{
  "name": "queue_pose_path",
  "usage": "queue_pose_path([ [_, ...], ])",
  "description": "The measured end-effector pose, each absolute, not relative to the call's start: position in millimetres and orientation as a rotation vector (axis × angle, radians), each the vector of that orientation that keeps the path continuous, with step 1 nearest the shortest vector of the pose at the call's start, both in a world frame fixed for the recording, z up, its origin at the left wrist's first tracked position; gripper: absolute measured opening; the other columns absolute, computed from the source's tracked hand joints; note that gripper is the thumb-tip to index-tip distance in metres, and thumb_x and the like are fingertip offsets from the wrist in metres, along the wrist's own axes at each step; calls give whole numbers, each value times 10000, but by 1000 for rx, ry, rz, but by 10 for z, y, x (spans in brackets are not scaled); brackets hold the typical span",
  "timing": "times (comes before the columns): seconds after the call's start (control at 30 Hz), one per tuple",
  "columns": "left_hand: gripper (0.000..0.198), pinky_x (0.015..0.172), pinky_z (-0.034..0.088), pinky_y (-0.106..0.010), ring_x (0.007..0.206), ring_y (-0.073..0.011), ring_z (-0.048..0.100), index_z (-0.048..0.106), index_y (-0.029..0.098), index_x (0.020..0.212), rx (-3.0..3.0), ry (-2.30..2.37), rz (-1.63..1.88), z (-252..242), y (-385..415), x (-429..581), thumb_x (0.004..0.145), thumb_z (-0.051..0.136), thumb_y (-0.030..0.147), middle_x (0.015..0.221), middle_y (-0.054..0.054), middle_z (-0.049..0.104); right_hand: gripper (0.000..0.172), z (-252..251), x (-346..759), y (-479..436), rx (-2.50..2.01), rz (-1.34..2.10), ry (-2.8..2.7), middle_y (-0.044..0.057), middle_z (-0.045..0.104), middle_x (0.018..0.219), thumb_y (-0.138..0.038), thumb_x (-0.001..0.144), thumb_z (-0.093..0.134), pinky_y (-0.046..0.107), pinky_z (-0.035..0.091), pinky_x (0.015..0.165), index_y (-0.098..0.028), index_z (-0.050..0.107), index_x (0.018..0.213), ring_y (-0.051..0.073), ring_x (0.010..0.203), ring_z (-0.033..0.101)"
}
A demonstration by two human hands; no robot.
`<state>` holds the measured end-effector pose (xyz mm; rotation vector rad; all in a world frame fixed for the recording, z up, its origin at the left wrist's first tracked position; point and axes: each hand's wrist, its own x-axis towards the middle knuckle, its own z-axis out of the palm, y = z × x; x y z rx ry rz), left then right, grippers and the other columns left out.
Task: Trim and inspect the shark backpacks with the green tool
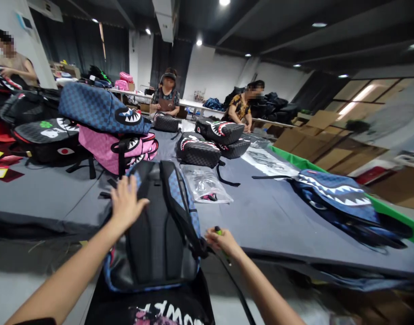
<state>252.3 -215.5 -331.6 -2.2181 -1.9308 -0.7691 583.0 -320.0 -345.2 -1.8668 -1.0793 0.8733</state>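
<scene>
Blue-checked backpack [154,234] | our left hand [126,203]: fingers spread at its upper edge | our right hand [224,242]: curled round green-and-black tool [218,230] | steady bracing serves us best

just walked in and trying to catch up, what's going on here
A person has a blue backpack at the table's near edge, its straps and padded back facing them. Their left hand is spread at its upper left side; the right hand holds a small green-and-black item beside it. Another blue bag rests on a pink bag at the left. Three other people are farther back, near more bags.
</scene>
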Motion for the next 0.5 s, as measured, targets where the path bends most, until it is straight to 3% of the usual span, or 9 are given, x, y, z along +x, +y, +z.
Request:
queue_pose_path([
  [0.1,804,1152,234,-660,1488,-431,237,374,223,1515,-2834,-1339,-359,-3977,-2449,3057,846,618,597,1598,-211,300,328,-3090,6045,-3073,-1862,643,-1097,39,648,587,-494,730,704,263,442,514,-168,670,719,174,566,601],
  [0.2,837,1173,179,-665,1511,-445,121,367,192,1522,-2892,-1231,-353,-4371,-2713,3380,856,563,661,1619,-252,192,449,-2768,5935,-2971,-1769,512,-1215,9,642,577,-547,838,581,269,461,539,-178,705,1064,170,548,597],
  [0.3,850,1171,198,-664,1508,-454,113,349,152,1526,-2888,-1199,-417,-4462,-2801,3432,872,535,661,1606,-292,178,517,-2913,5319,-2757,-1610,556,-1379,16,693,644,-551,906,508,298,526,569,-196,651,1254,182,554,634],
  [0.37,806,1167,221,-666,1496,-453,181,387,161,1507,-2917,-1177,-408,-4446,-2795,3373,880,538,643,1587,-273,265,464,-3220,4887,-2520,-1367,481,-1637,82,754,1053,-412,888,606,324,578,808,-217,626,1309,206,908,715],
  [0.4,764,1170,231,-659,1490,-441,215,403,170,1498,-2928,-1167,-402,-4436,-2794,3331,893,540,615,1577,-252,308,450,-3389,4753,-2384,-1239,367,-1818,109,701,1231,-337,903,593,339,557,921,-212,607,1335,214,1088,679],
  [0.5,621,1185,260,-618,1494,-388,250,422,191,1484,-2931,-1144,-399,-4420,-2837,3207,937,547,456,1583,-196,336,371,-3804,4840,-2010,-1151,213,-2024,84,679,1286,-167,847,613,360,497,1054,-229,684,1206,214,1235,609],
])
